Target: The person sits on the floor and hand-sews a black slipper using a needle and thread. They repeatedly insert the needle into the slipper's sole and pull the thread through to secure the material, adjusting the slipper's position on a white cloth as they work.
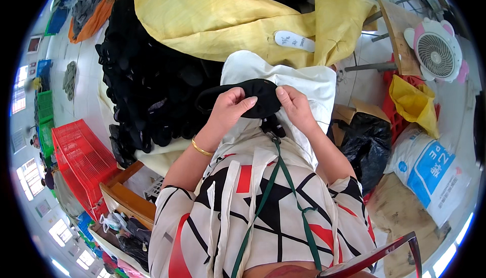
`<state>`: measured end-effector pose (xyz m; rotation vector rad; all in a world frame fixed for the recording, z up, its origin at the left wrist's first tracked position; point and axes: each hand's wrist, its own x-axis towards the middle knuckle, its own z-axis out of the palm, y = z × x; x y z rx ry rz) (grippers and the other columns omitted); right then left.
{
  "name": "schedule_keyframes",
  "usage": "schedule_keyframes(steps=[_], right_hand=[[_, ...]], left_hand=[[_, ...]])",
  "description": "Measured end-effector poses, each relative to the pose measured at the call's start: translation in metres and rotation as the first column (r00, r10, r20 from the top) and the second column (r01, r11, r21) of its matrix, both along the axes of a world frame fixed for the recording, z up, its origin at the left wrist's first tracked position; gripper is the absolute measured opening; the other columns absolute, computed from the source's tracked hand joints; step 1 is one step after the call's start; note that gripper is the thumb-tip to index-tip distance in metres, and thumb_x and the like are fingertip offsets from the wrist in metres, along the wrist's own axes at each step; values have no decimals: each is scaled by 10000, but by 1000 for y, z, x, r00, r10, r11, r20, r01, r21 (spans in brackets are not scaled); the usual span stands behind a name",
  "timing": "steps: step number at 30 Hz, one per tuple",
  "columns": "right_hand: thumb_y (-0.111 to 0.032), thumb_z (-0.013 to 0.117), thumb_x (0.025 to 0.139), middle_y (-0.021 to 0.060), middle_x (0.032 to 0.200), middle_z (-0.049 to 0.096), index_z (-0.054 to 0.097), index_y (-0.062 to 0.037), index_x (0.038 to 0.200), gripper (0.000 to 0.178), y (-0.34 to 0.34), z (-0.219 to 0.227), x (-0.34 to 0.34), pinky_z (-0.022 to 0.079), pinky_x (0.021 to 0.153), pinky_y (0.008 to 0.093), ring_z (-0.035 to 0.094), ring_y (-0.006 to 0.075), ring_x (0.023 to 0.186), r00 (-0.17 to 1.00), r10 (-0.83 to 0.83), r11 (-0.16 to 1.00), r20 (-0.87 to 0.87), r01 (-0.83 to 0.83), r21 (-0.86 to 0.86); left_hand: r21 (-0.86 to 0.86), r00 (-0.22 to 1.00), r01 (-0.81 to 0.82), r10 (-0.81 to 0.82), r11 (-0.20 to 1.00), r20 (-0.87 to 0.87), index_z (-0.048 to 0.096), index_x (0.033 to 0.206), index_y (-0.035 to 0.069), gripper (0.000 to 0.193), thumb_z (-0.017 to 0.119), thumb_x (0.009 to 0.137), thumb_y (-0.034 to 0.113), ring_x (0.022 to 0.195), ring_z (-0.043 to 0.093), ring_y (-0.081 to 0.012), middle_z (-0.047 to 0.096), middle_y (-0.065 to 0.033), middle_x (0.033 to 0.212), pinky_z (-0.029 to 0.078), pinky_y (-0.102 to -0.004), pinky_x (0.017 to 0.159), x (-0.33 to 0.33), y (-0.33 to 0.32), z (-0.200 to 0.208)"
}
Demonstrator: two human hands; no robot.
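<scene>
Between my two hands I hold a black fabric piece [260, 95] that looks like a shoe upper, with a loop-like end at its left. My left hand [229, 108] pinches its lower edge, thumb on top. The right edge is gripped by my right hand [296, 107], thumb and fingers closed. Under the hands, a white cloth [314, 88] covers my lap. A dark metal-tipped thing [274, 128] hangs below the upper near the green cord [277, 156]; its kind is unclear. To the left lies a large heap of similar black pieces [152, 83].
Beyond the lap spreads a yellow woven sack [212, 14] with a white insole-shaped piece [294, 41] on it. A red crate [83, 161] and wooden stool [129, 197] stand left. At right are a fan [436, 50], black plastic bag [367, 146] and white-blue sack [430, 169].
</scene>
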<state>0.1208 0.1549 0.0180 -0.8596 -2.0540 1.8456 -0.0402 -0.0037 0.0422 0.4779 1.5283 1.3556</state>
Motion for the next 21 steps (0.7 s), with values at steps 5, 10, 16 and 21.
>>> schedule_keyframes(steps=[5,10,16,21], right_hand=[[-364,711,908,62,721,609,656,40,920,408,-8,6,12,476,612,310,533,110,672,998,21,996,57,-16,-88],[-324,705,889,1,777,652,707,4,987,342,13,9,23,493,589,256,579,72,672,977,100,915,191,-15,-403],[-387,679,888,20,868,657,703,-26,1034,389,104,36,-28,490,623,252,596,103,729,992,-106,948,72,123,-292],[-426,628,976,64,1018,647,602,43,1212,525,137,81,-97,511,890,288,620,140,939,917,-302,910,-261,196,-365]], left_hand=[[17,973,-15,18,1000,-231,484,683,55,335,737,880,152,633,364,-41,437,63,641,337,-239,534,15,7,-13],[-23,810,138,-126,990,-572,624,861,5,107,667,899,95,657,562,-188,578,-109,737,452,-317,606,26,7,16],[197,714,-280,341,939,-611,658,925,14,32,666,896,23,692,554,-98,613,-55,820,462,-232,654,-5,-23,19],[-3,632,-208,132,978,-764,615,1044,-3,207,689,897,123,708,572,-178,608,-100,897,489,-285,679,-31,-20,-22]])
